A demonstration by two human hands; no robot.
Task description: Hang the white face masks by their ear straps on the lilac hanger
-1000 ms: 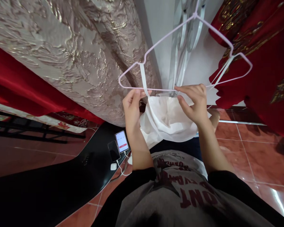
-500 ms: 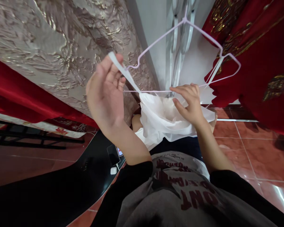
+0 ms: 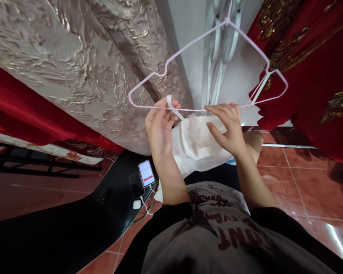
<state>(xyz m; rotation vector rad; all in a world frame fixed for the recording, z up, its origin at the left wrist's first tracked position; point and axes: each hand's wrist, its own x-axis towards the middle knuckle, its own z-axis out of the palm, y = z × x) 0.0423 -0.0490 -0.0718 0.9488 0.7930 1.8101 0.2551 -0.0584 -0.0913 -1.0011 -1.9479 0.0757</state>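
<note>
The left hand (image 3: 161, 127) is closing its fingers around a thin white fabric strap (image 3: 177, 113) near the lower bar of a pale lilac wire-thin hanger (image 3: 228, 21); whether the strap is crossing in front of the bar is hard to tell. The right hand (image 3: 228, 127) is resting its fingers at the middle of that bar, its thumb standing wide of them. A soft white fabric garment (image 3: 197, 146) is lying below the bar, over the person's lap, and its second thin white strap (image 3: 259, 89) is looping over the hanger's right notch. Handling this well probably means keeping the held loop flat and untwisted, steadying the bar, and pulling gently so the other strap isn't slipping.
</note>
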